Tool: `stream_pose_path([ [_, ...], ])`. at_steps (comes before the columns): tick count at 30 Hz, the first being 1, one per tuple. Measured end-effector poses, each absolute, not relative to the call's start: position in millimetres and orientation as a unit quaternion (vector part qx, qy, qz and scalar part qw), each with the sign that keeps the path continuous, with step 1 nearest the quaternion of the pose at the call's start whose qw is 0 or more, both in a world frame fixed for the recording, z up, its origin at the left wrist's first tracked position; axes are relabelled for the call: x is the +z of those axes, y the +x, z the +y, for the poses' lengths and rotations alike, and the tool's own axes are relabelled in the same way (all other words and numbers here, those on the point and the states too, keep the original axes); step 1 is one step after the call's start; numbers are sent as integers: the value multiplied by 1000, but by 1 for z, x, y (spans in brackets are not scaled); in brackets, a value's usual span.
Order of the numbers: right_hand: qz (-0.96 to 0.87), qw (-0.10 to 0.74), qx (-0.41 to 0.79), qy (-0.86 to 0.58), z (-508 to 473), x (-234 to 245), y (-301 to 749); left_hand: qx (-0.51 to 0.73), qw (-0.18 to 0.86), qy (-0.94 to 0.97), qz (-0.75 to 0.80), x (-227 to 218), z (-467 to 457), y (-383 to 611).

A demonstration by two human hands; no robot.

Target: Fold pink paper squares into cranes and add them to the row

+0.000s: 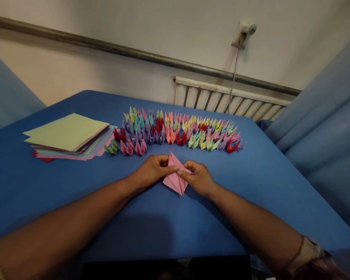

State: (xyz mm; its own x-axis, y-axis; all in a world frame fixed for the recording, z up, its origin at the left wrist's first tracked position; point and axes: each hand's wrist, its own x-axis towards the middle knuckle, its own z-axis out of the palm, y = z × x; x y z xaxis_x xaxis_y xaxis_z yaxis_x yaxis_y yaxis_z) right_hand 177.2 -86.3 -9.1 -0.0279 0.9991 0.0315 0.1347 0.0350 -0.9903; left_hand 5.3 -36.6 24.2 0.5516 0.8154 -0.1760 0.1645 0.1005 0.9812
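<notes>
A pink folded origami paper (175,184), diamond-shaped with creases showing, is held between both hands near the front middle of the table. My left hand (155,170) pinches its left side, thumb lying across the front. From the right, my right hand (200,177) grips the other edge, its thumb tip close to the left one. The fingers behind the paper are partly hidden. Just beyond the hands stand rows of small folded paper cranes (171,136) in many colours.
A blue-covered table (76,190) spreads below. At the left lies a stack of coloured paper sheets (67,132), pale yellow on top. Behind are a radiator (216,95), a metal pipe (151,57) and a wall socket with a cord (242,35). Blue curtains (323,112) hang at the right.
</notes>
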Motion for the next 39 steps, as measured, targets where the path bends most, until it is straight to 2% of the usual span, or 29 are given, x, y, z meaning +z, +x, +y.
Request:
stream_pose_path([
  [4,-502,475,517,-505,-93,-5,171,320,600,593,431,25,-40,8],
  [8,-465,465,561,-503,-93,-7,167,350,629,540,435,24,-42,9],
  [16,-421,524,591,-447,-92,-4,166,407,640,496,422,22,-39,10],
  [29,-456,442,603,-482,-91,-6,173,418,621,518,413,26,-39,7],
  [39,-474,444,590,-479,-88,-2,180,420,675,452,404,34,-39,4],
])
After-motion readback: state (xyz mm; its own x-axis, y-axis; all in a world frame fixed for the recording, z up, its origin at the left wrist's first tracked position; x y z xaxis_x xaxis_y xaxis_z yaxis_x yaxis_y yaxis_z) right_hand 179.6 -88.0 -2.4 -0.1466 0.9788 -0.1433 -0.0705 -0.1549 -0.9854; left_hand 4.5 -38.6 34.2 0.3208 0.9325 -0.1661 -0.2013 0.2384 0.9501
